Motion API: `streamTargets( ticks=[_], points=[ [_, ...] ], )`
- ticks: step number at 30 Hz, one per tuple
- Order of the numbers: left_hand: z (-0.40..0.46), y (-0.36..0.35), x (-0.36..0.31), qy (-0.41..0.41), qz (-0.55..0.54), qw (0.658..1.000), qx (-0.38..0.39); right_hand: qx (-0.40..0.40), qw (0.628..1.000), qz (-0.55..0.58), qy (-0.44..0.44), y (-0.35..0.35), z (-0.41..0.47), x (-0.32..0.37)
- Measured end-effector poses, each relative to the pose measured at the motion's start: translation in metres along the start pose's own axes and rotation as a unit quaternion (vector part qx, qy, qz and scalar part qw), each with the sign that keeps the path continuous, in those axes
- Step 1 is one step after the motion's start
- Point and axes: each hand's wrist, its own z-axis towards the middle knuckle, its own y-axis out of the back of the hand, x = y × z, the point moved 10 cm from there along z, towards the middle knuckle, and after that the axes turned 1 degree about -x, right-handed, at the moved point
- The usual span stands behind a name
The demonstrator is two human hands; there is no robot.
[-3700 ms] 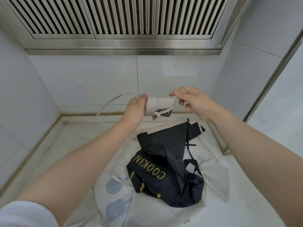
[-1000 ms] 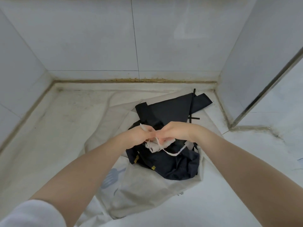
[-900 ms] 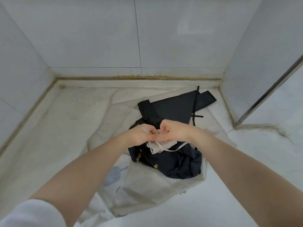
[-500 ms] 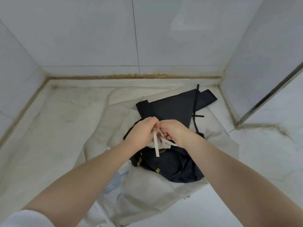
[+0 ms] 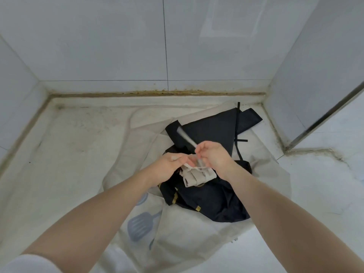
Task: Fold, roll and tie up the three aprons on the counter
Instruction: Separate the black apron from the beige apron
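Two hands meet above the counter [image 5: 65, 154]. At left, the left hand [image 5: 170, 167] pinches an end of the rolled beige apron [image 5: 198, 177], held in the air over the black apron [image 5: 212, 200]. To its right, the right hand [image 5: 213, 157] pinches the blurred tie strap [image 5: 185, 137]. Beneath lies a spread beige apron [image 5: 177, 239].

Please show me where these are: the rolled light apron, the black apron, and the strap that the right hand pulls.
rolled light apron [image 5: 197, 177], head view, middle of the roll below the hands.
black apron [image 5: 212, 203], head view, crumpled lower part.
strap [image 5: 185, 137], head view, blurred stretch above the right hand.
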Motion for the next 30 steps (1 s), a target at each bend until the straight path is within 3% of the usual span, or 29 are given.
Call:
streamTargets(
  ticks=[5,11,14,16,18,21,23,26,30],
  points=[
    [-0.002,0.011,0.029,0.051,-0.070,0.996,-0.032,0.002,0.982,-0.171,-0.077,-0.007,0.007,-0.028],
    [0.004,0.014,0.026,0.080,-0.096,0.990,-0.064,0.093,0.938,-0.334,-0.014,-0.025,0.002,-0.019],
    [0.013,0.013,0.019,0.077,-0.019,0.993,-0.088,0.137,0.927,-0.347,0.023,-0.034,-0.007,-0.015],
    [0.018,0.008,0.004,0.065,0.027,0.992,-0.103,0.120,0.915,-0.378,0.074,-0.035,-0.007,-0.013],
    [0.020,-0.002,-0.008,0.058,-0.013,0.993,-0.104,0.087,0.940,-0.323,0.059,-0.027,-0.004,-0.020],
    [0.018,-0.011,-0.005,0.058,-0.104,0.987,-0.110,0.036,0.996,-0.068,-0.040,-0.004,-0.004,-0.039],
    [0.016,-0.021,0.005,0.073,-0.031,0.992,-0.094,0.029,0.997,0.030,-0.059,0.005,-0.005,-0.043],
    [0.018,-0.039,0.004,0.058,0.053,0.995,-0.061,0.030,0.995,0.083,-0.053,0.003,-0.007,-0.032],
    [0.017,-0.044,0.011,0.108,-0.057,0.991,-0.048,0.056,0.991,0.117,-0.025,0.001,-0.007,-0.019]
  ],
)
